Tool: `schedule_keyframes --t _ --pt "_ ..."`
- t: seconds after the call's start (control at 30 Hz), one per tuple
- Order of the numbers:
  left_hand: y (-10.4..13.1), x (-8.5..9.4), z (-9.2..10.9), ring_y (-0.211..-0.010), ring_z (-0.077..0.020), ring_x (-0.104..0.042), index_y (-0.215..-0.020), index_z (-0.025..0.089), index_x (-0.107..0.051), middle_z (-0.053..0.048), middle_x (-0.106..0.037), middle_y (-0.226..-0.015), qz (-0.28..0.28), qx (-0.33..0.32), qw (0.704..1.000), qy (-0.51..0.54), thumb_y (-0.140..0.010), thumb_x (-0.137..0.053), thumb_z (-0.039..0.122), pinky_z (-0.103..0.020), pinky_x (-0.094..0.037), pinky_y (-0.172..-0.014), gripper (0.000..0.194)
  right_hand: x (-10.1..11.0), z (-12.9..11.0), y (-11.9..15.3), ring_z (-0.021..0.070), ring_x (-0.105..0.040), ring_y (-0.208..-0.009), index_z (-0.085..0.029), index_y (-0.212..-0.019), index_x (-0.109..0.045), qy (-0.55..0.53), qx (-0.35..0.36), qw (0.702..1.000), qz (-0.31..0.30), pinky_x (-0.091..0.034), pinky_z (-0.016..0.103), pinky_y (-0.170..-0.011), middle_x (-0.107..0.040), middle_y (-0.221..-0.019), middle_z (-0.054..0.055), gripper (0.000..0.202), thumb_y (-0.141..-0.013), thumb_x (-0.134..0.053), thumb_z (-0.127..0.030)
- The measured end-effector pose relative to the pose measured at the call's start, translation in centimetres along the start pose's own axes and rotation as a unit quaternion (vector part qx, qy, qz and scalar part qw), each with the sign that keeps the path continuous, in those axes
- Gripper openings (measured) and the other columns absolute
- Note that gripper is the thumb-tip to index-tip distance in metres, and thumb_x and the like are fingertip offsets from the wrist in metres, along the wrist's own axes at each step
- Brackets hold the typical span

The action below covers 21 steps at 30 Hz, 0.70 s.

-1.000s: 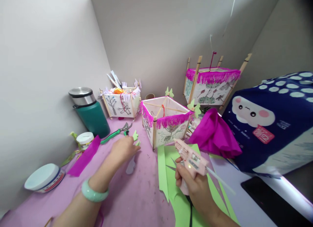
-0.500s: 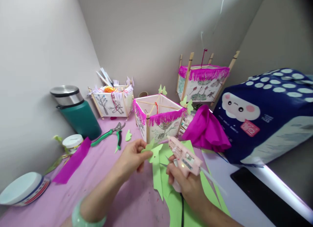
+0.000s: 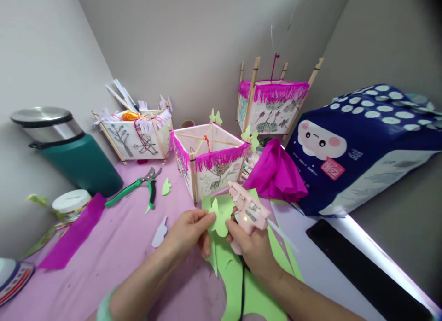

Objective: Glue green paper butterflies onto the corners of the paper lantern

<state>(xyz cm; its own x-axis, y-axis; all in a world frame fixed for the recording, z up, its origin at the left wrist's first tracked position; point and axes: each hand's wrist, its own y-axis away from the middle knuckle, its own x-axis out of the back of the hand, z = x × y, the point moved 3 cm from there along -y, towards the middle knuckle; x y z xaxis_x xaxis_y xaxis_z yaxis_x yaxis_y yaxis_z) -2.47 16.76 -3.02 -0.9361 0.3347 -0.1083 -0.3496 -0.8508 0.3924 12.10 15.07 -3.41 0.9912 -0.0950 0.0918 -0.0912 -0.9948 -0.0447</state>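
Observation:
My left hand (image 3: 188, 231) pinches a small green paper butterfly (image 3: 221, 215) and holds it up just in front of a pink glue gun (image 3: 247, 210). My right hand (image 3: 250, 247) grips that glue gun by its handle, nozzle pointing up and left toward the butterfly, a clear glue stick sticking out behind. Beneath both hands lie green paper sheets (image 3: 248, 284) with cut-out edges. Right behind stands a square paper lantern (image 3: 209, 162) with a magenta fringe and green butterflies on its corners.
Green-handled pruning shears (image 3: 136, 188) and a green paper cutout (image 3: 166, 186) lie on the pink tabletop (image 3: 113, 252). Two more lanterns (image 3: 136, 134) (image 3: 271, 104) stand at the back. A green steel-lidded flask (image 3: 69, 150), magenta tissue paper (image 3: 276, 173), a navy package (image 3: 362, 141) and a black slab (image 3: 362, 265) surround the area.
My left hand picked a green butterfly off the table near the shears and brought it right, up to the glue gun. My right hand shifted slightly left; the view panned right.

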Motion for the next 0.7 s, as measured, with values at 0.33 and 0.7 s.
schedule_keyframes --t 0.33,0.7 --pt "0.1 0.4 -0.1 -0.030 -0.0091 -0.048 -0.078 0.014 -0.056 0.004 -0.056 -0.044 -0.021 -0.011 1.000 0.009 -0.066 -0.072 0.043 -0.018 -0.033 -0.034 0.035 -0.3 0.2 -0.2 0.0113 -0.054 -0.048 -0.017 -0.086 -0.054 -0.048 -0.004 0.999 -0.003 -0.045 0.022 -0.049 -0.056 -0.057 -0.005 0.018 -0.075 -0.061 -0.029" --pt "0.5 1.3 0.8 -0.026 -0.0061 -0.040 -0.067 0.015 -0.055 0.007 -0.047 -0.036 0.070 -0.050 0.996 0.014 -0.067 -0.071 0.043 -0.017 -0.024 -0.033 0.032 -0.1 0.1 0.2 0.0101 -0.050 -0.046 -0.019 -0.096 -0.051 -0.065 -0.034 0.997 -0.010 -0.039 0.020 -0.043 -0.054 -0.057 -0.006 0.026 -0.078 -0.062 -0.035"
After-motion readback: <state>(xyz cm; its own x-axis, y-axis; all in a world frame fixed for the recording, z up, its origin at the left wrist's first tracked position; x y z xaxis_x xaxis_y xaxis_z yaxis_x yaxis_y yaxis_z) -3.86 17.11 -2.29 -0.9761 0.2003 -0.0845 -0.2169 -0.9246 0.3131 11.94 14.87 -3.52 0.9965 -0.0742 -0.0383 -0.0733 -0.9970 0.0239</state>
